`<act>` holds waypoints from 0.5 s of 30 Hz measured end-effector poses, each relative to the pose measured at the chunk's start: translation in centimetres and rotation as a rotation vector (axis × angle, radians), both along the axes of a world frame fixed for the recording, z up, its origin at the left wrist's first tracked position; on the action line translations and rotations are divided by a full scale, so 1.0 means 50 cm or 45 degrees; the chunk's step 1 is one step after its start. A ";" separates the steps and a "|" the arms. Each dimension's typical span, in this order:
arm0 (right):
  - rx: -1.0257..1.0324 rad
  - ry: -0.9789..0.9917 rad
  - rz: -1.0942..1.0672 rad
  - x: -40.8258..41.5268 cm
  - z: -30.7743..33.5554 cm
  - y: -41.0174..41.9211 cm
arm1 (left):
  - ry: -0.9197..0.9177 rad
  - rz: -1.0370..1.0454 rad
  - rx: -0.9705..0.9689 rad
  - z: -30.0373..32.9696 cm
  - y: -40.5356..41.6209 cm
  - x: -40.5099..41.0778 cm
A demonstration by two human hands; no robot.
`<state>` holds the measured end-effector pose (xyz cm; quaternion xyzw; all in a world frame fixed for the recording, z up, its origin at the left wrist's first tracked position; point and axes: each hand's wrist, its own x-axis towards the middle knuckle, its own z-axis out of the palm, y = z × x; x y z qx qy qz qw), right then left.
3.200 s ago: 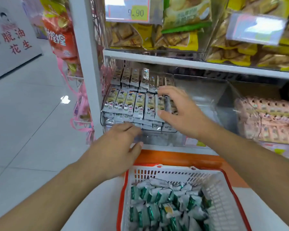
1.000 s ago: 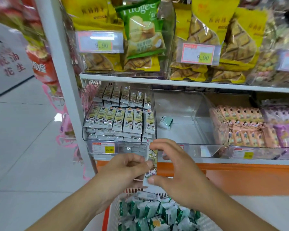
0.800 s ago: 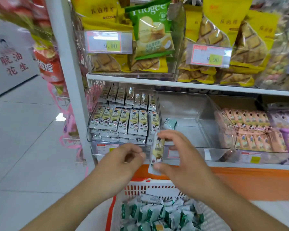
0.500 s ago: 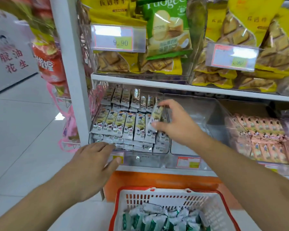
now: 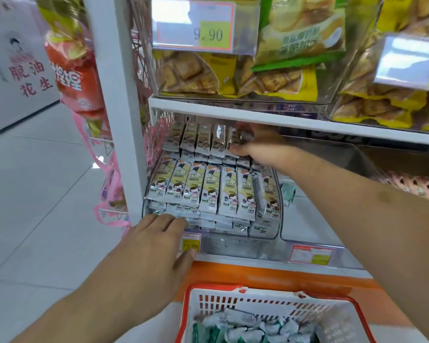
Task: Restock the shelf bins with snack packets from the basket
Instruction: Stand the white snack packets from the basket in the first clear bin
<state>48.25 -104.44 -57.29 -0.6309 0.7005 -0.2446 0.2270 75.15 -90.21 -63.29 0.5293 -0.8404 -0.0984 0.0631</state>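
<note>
Shop aisle: pale tiled floor [image 5: 35,194] at left, white shelf upright [image 5: 117,95] beside it, with red and yellow bags [image 5: 72,70] hanging on its left side. Upper shelf carried clear bins of yellow biscuit bags [image 5: 191,73] behind a price tag [image 5: 196,26] reading 9.90.

Left hand [image 5: 151,246] lay flat against the front lip of the left clear bin [image 5: 208,241], fingers [image 5: 169,221] straight and slightly spread, gripping nothing; fingertips touched the lowest packets at the bin's front edge.

That bin was full of silver-and-yellow snack packets [image 5: 208,191] in two stacked rows — front row and back row. Right hand [image 5: 255,142] reached under the upper shelf board [image 5: 282,115] to the right end of the back row, its fingers curled around a packet [image 5: 238,139] there; the packet touched its neighbours.

The next bin [image 5: 315,226] to the right held one small green packet [image 5: 288,193] near its left wall. Further right — pink packets [image 5: 416,184].

Below, a red-rimmed white basket [image 5: 258,295] held green-and-silver packets [image 5: 245,328].
</note>
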 end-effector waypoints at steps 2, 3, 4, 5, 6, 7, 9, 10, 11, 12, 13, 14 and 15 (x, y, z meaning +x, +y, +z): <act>-0.016 -0.008 0.038 -0.002 -0.006 -0.005 | 0.014 -0.002 -0.010 -0.001 0.003 -0.002; -0.020 0.000 0.056 -0.003 -0.009 -0.009 | 0.017 -0.003 -0.021 -0.002 0.004 -0.003; -0.017 0.004 0.071 -0.004 -0.012 -0.010 | 0.019 -0.001 -0.029 -0.002 0.005 -0.004; -0.011 0.013 0.082 -0.003 -0.014 -0.011 | 0.019 0.004 -0.032 -0.001 0.005 -0.005; -0.008 0.022 0.090 -0.003 -0.015 -0.009 | 0.020 0.012 -0.032 0.000 0.006 -0.006; -0.004 0.025 0.094 -0.005 -0.016 -0.010 | 0.019 0.020 -0.031 0.000 0.006 -0.006; 0.000 0.030 0.094 -0.008 -0.017 -0.009 | 0.010 0.021 -0.038 0.000 0.007 -0.007; 0.003 0.033 0.094 -0.010 -0.017 -0.008 | 0.012 0.017 -0.046 0.000 0.007 -0.007; 0.007 0.037 0.099 -0.011 -0.016 -0.005 | 0.016 0.014 -0.056 0.000 0.007 -0.008; 0.015 0.035 0.107 -0.013 -0.015 -0.003 | 0.019 0.010 -0.064 0.000 0.007 -0.009; 0.026 0.036 0.114 -0.013 -0.014 0.001 | 0.021 0.010 -0.068 0.000 0.008 -0.009; 0.039 0.031 0.117 -0.016 -0.014 0.005 | 0.024 0.012 -0.064 0.001 0.008 -0.009; 0.052 0.029 0.115 -0.017 -0.013 0.009 | 0.028 0.014 -0.056 0.002 0.008 -0.009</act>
